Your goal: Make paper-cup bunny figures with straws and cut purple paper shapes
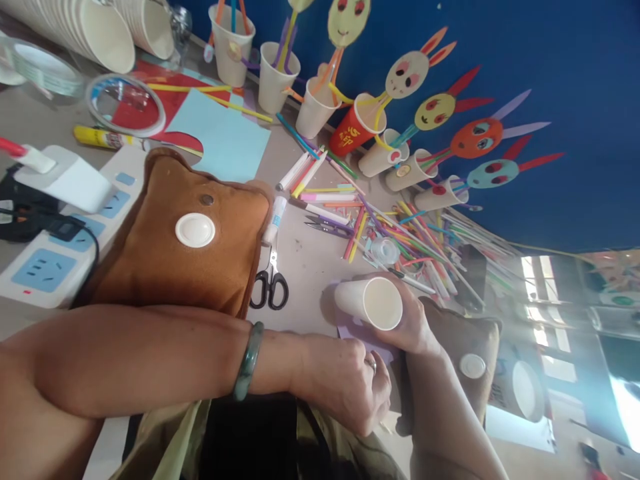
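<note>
My right hand is wrapped round a white paper cup that lies on its side with the mouth toward me. Under the cup lies a piece of lilac paper. My left hand, with a ring and a green bangle on the wrist, is curled closed just below the cup, against the lilac paper's near edge; whether its fingers pinch the paper is hidden. Black-handled scissors lie a little to the left of the cup.
A brown cushion-like warmer sits left of centre, another under my right forearm. Several coloured sticks and pens litter the table. Paper cups with bunny faces line the blue wall. A power strip, glue stick and stacked cups stand left.
</note>
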